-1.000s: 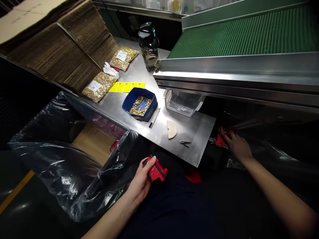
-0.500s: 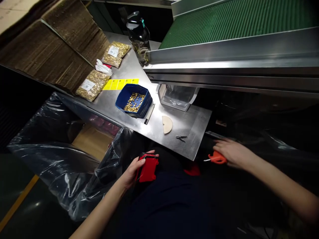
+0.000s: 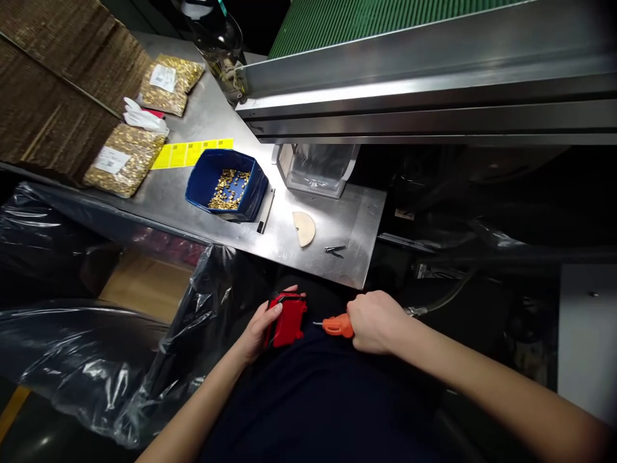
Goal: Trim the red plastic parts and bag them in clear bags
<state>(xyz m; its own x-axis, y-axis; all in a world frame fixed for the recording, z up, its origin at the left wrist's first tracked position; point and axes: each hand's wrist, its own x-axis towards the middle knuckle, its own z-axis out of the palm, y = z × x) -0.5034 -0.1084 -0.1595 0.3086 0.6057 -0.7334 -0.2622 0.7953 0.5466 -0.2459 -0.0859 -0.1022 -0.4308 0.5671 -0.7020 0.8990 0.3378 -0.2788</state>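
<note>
In my left hand [image 3: 260, 328] is a red plastic case [image 3: 290, 320] with black edges, my thumb lying on its face. Closed round an orange air blow gun [image 3: 337, 325], my right hand [image 3: 378, 321] keeps its thin metal nozzle pointed left at the case, a small gap apart. A clear hose [image 3: 448, 294] runs off behind that hand. On the metal table above both hands lie a pale half-round piece [image 3: 304, 229] and a small dark metal clip-like tool [image 3: 334, 250].
A blue bin [image 3: 260, 193] holds small brass pieces. Behind it are yellow labels [image 3: 179, 155], bags of brass parts [image 3: 126, 159] and stacked cardboard [image 3: 58, 83]. A clear tray [image 3: 315, 183] sits beneath the conveyor frame [image 3: 409, 122]. Plastic-lined box [image 3: 144, 283] stands left.
My right hand has brought the air blow gun left, close to the red case. My left hand still holds the case in nearly the same place. The view has shifted right and down.
</note>
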